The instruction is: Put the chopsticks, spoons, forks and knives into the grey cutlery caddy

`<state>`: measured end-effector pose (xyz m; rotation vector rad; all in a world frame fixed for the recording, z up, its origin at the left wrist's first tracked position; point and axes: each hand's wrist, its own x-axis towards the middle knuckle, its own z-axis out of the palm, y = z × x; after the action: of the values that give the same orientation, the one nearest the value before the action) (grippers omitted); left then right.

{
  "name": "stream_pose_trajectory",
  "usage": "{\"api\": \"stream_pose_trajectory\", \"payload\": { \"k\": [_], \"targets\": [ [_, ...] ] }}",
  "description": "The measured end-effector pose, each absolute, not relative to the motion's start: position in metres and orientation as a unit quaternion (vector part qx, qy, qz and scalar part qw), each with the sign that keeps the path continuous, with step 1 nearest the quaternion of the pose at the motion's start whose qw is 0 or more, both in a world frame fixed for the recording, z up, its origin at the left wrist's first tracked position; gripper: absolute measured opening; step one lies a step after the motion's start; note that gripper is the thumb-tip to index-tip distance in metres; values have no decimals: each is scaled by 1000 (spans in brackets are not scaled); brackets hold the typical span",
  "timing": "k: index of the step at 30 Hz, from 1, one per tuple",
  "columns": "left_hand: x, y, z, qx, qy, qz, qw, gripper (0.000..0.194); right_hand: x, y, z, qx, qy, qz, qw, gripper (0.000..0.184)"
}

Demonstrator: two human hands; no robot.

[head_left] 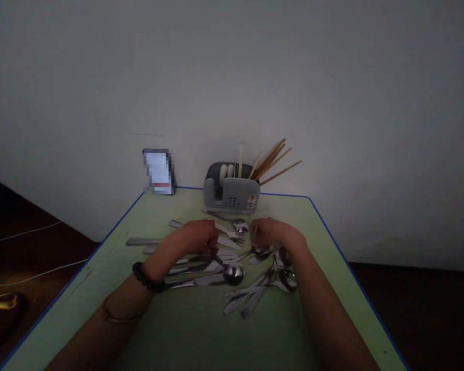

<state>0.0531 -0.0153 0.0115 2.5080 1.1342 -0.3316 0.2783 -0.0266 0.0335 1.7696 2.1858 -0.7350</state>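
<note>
Both of my hands rest low over a scatter of metal cutlery on a green table (185,335). My left hand (195,238) is curled, its fingers closed over knives and spoon handles; what it grips is hidden. My right hand (272,232) is also curled, fingertips pinched down near a spoon (260,249). A large spoon (232,273) lies just below my left hand. More spoons (284,278) lie under my right wrist. A bead bracelet sits on my left wrist.
A grey cutlery holder (232,195) with wooden chopsticks (272,162) stands at the table's far edge by the white wall. A small upright card (158,171) stands to its left. Several knives (145,241) lie at the left. White cables cross the dark floor at left.
</note>
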Motion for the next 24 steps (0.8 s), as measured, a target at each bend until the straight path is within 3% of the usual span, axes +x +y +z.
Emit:
{"api": "stream_pose_trajectory", "payload": {
  "k": [5, 10, 14, 24],
  "targets": [
    [38, -19, 21, 899, 394, -48, 183, 7, 290, -29, 33, 612, 756, -214, 89, 35],
    [32, -33, 5, 908, 399, 25, 128, 25, 293, -54, 20, 609, 778, -152, 24, 36],
    [32, -50, -17, 925, 353, 68, 120, 35, 292, -83, -8, 576, 810, -96, -46, 51],
    [43, -66, -42, 935, 338, 97, 42, 65, 290, -92, -33, 606, 794, -21, -52, 62]
  ]
}}
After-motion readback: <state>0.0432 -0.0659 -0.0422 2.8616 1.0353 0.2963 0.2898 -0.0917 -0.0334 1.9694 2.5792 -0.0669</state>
